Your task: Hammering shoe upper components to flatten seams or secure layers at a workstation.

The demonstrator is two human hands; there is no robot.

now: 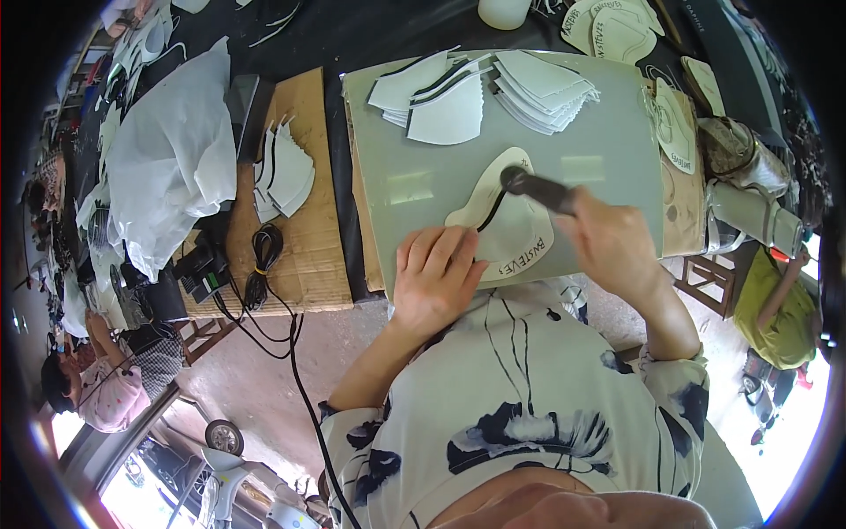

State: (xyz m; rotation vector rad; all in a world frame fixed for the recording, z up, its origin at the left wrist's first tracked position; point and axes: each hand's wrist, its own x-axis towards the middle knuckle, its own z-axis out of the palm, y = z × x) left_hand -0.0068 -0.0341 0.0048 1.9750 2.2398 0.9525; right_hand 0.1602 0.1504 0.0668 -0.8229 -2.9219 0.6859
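A cream, curved flat piece (532, 231) with handwriting along its edge lies on the grey-green board in front of me. A narrow black strip (494, 212) runs along its middle. My left hand (438, 275) rests on the lower left part of the piece, fingers stretched out and hiding the strip's near end. Wrapped round the dark handle of a hammer (548, 191) is my right hand (617, 238), slightly smeared by motion. The hammer's round head is over the far end of the black strip; whether it touches cannot be made out.
White stacked pieces with black edging (445, 110) and plain white pieces (539, 88) lie at the board's far side. Cardboard (308, 256) at left bears more pieces (286, 176) and a coiled black cable (263, 264). Cream templates (617, 31) lie back right; other people sit either side.
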